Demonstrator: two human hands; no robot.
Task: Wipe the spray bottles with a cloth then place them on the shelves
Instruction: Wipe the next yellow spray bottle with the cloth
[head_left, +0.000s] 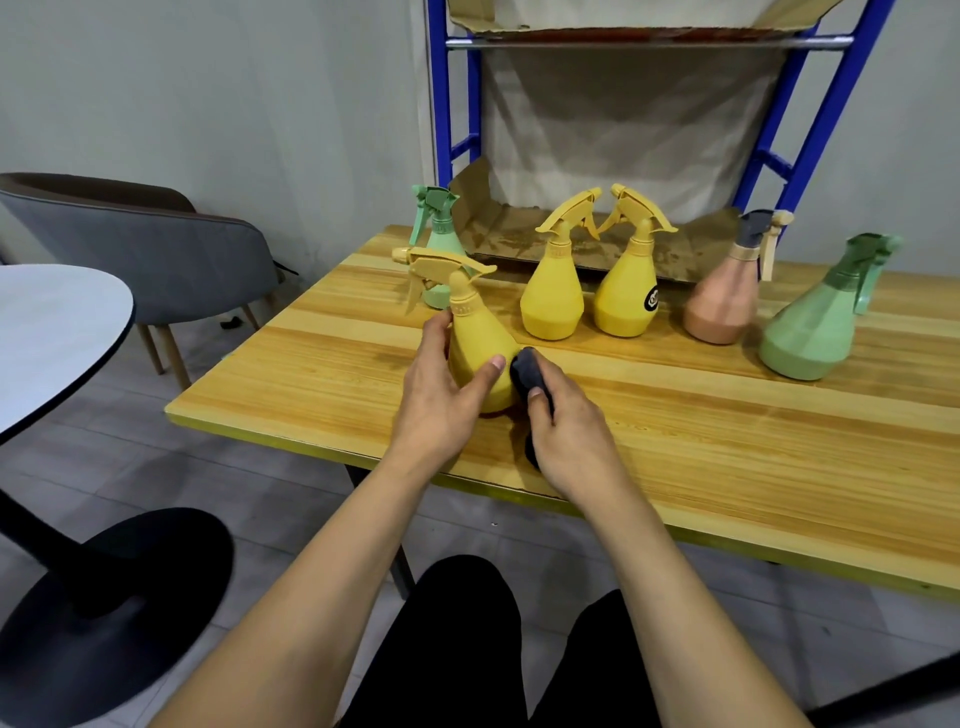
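Left grip (441, 384): wrapped round the belly of the held bottle (475, 343), thumb across the front, fingers behind its left side.
Right grip (566, 431): closed round a dark cloth (525, 373), pressing a wad of it against the bottle's lower right side. A tail of cloth hangs under the palm.
Held bottle: yellow, leaning a little, nozzle pointing left. It sits low at the desk's front left corner; I cannot tell whether its base touches the wood.
Desk (701, 426): wooden with a yellow rim. The front edge runs under both wrists and the left edge lies near the left grip. A wide bare strip of wood stretches right of the right grip, in front of the standing bottles.
Near bottles: left yellow bottle (552, 299) and right yellow bottle (623, 296) stand close together, triggers almost meeting, just behind the held bottle and apart from it.
Back left: small green bottle (439, 244), partly hidden by the held bottle's head, at the desk's back edge.
Right side: pink bottle (719, 306), then big green bottle (808, 338), well apart from the grips. Far green bottle (878, 275) is mostly hidden behind the big one.
Shelf (460, 104): blue frame behind the desk's back edge. Its lower level, lined with cardboard (519, 239), sits about level with the desk top.
Left of desk: a stretch of floor (291, 499), then a round table (52, 332) and a grey chair (156, 244).
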